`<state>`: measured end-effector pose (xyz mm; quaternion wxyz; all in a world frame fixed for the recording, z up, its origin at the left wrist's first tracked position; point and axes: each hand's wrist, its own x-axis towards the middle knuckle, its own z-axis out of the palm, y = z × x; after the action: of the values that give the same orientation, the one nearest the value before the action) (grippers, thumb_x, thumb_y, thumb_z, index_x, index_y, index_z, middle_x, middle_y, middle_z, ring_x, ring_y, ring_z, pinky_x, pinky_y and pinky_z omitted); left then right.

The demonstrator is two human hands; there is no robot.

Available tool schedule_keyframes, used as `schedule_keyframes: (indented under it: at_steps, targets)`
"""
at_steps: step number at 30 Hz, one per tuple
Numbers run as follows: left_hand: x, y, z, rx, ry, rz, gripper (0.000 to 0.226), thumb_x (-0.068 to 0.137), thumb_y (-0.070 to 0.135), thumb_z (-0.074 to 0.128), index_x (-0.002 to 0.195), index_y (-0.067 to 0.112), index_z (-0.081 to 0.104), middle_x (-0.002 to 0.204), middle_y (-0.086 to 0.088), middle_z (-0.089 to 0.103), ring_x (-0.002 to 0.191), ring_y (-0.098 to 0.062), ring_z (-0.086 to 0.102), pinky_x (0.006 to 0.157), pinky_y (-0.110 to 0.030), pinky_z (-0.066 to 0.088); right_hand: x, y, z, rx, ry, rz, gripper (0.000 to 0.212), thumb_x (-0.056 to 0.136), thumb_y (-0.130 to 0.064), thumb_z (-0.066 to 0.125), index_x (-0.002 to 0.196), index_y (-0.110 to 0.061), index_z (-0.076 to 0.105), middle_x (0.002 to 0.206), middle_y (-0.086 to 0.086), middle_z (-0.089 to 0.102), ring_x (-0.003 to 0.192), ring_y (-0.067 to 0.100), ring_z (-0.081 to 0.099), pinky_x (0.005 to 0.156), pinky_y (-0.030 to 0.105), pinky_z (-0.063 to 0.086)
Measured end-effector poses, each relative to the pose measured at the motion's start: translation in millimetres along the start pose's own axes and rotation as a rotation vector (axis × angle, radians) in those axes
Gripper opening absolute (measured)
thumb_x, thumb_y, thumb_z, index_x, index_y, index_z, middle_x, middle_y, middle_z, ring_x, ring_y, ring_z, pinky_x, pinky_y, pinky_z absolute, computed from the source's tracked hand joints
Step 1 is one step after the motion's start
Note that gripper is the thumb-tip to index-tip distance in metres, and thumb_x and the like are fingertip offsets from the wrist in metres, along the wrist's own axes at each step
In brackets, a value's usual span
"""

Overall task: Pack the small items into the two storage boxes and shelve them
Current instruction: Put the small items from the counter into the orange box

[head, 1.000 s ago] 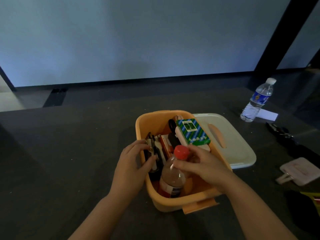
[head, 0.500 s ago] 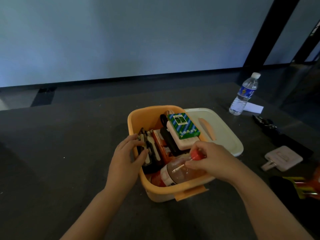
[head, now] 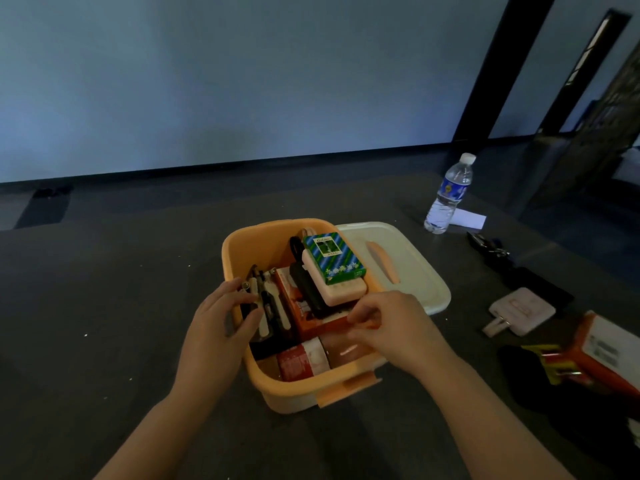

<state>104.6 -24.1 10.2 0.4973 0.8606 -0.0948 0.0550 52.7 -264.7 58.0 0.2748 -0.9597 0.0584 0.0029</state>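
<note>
Our left hand [head: 221, 317] held the tools [head: 266, 306] in the orange box [head: 242, 247] — the grip curled; our right hand [head: 391, 327] pinched the lying bottle [head: 311, 358] by its cap.

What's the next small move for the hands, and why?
Probably let go of the brown bottle: it lies flat along the near wall of the orange box, with the right hand at its red cap and the left hand gripping the dark tools. The white lid lies alongside, ready next.
</note>
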Motion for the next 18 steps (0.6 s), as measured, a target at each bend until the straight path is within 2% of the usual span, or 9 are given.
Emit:
schedule_keyframes:
  at_steps: [5,8,10,12,15,18]
  targets:
    - [0.5,-2.4,3.8,-0.011,0.017,-0.009,0.026,0.088,0.028,0.060,0.106,0.045,0.056,0.142,0.026,0.034,0.130,0.000,0.031,0.102,-0.034,0.036,-6.0,2.5,3.2,0.159,0.086,0.022,0.027,0.076,-0.022,0.080,0.093,-0.037,0.067,0.096,-0.019,0.065,0.090,-0.006,0.060,0.071,0.009,0.044]
    - [1.1,-3.4,6.5,0.004,0.033,0.005,0.027,0.087,0.029,0.061,0.112,0.040,0.058,0.139,0.026,0.035,0.126,0.005,0.027,0.101,-0.030,0.032,-14.4,-7.7,2.2,0.247,0.100,-0.009,0.024,0.076,-0.024,0.079,0.094,-0.035,0.068,0.094,-0.019,0.067,0.090,-0.006,0.062,0.082,0.017,0.052]
    - [2.7,-3.0,5.3,0.050,0.029,0.058,0.028,0.086,0.030,0.062,0.113,0.038,0.058,0.133,0.028,0.036,0.125,0.006,0.026,0.101,-0.029,0.029,-20.4,-23.5,9.0,0.254,0.089,-0.057,0.015,0.079,-0.032,0.075,0.089,-0.039,0.067,0.091,-0.022,0.066,0.089,-0.011,0.061,0.081,0.018,0.052]
    - [8.7,-3.3,1.5,0.136,0.020,0.127,0.031,0.084,0.032,0.065,0.114,0.037,0.059,0.127,0.029,0.037,0.122,0.006,0.024,0.101,-0.028,0.027,-25.1,-44.7,24.8,0.231,0.011,-0.118,0.008,0.082,-0.044,0.068,0.089,-0.043,0.064,0.092,-0.025,0.064,0.089,-0.013,0.057,0.076,0.017,0.050]
    - [26.5,-8.2,-7.0,0.198,0.004,0.176,0.030,0.083,0.035,0.066,0.113,0.037,0.061,0.127,0.029,0.037,0.122,0.006,0.024,0.100,-0.025,0.027,-26.3,-72.9,54.3,0.175,-0.065,-0.193,0.025,0.080,-0.054,0.065,0.102,-0.046,0.059,0.090,-0.028,0.060,0.087,-0.011,0.057,0.075,0.016,0.048]
    - [49.9,-16.3,-12.5,0.265,-0.058,0.175,0.028,0.088,0.039,0.059,0.116,0.036,0.059,0.138,0.021,0.041,0.130,0.003,0.026,0.105,-0.024,0.025,-20.4,-84.6,73.9,0.121,-0.043,-0.199,0.032,0.076,-0.060,0.063,0.103,-0.044,0.058,0.086,-0.027,0.060,0.081,-0.011,0.056,0.073,0.012,0.043]
